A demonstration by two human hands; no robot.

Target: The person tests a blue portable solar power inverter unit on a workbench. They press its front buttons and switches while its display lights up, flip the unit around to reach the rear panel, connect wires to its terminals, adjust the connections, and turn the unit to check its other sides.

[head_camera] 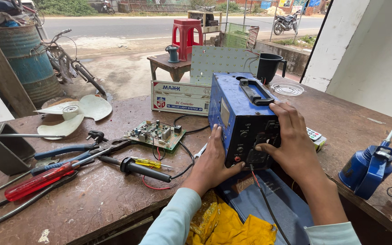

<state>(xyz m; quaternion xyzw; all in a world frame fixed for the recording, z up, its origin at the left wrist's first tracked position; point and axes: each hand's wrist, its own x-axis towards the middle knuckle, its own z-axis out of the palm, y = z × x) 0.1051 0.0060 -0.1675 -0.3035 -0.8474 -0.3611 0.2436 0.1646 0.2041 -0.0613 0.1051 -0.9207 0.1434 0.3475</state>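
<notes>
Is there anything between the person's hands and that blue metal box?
Nothing visible. Both hands already touch the blue metal box: the left hand lies against its lower front edge, and the right hand rests on its front corner. The soldering iron and the circuit board lie off to the left.

We press our left hand (212, 159) flat against the lower left edge of the blue metal box (241, 118), thumb along its front panel. Our right hand (291, 140) lies over the panel's right side, fingers spread across the black sockets, palm on the box's top corner. The box stands on the worn brown workbench (91, 195). To its left lie a green circuit board (155, 134), a small yellow screwdriver (147, 162), a black soldering iron (134, 168) and a red-handled screwdriver (39, 181).
</notes>
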